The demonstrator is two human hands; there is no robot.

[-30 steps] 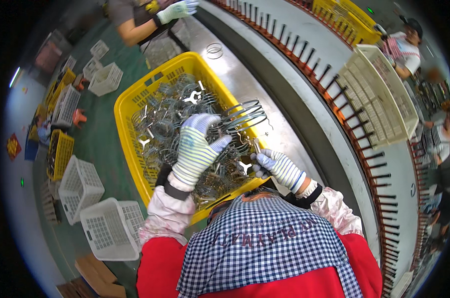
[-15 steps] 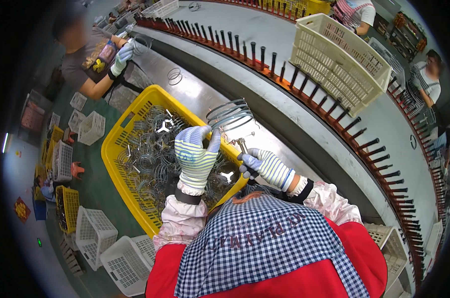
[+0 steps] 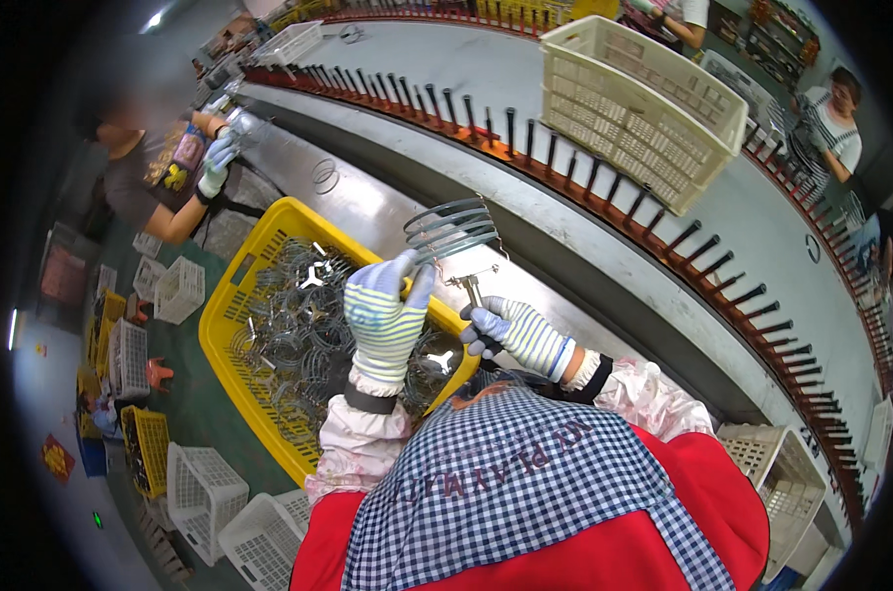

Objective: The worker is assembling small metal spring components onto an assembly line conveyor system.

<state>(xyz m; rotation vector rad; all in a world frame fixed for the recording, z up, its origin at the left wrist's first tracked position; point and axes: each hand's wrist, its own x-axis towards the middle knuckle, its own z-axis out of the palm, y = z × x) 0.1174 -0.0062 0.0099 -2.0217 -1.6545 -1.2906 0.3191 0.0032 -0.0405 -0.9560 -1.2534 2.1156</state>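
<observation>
Wire rings (image 3: 453,234) that overlapped the basket's right edge a second ago have come out past it and now hang over the metal bench (image 3: 372,202). That puts them clear of the pile, with the head of the metal hand tool (image 3: 473,293) just beside their lower side; whether the two touch is too small to tell. The left hand (image 3: 382,310) has its thumb and forefinger pinched on the near edge of the rings, as far as the blur shows, and the right hand (image 3: 525,335) is wrapped around the tool's dark handle. Below the left hand, the yellow basket (image 3: 281,219) is heaped with tangled wire coils (image 3: 308,335), and white three-armed pieces (image 3: 312,277) lie on top. Beyond the bench, a cream crate (image 3: 614,128) sits behind the row of dark pegs (image 3: 510,130), its contents hidden by its side. On the floor to the left stand white crates (image 3: 207,502) and a smaller yellow crate (image 3: 151,448) holding something dark.
</observation>
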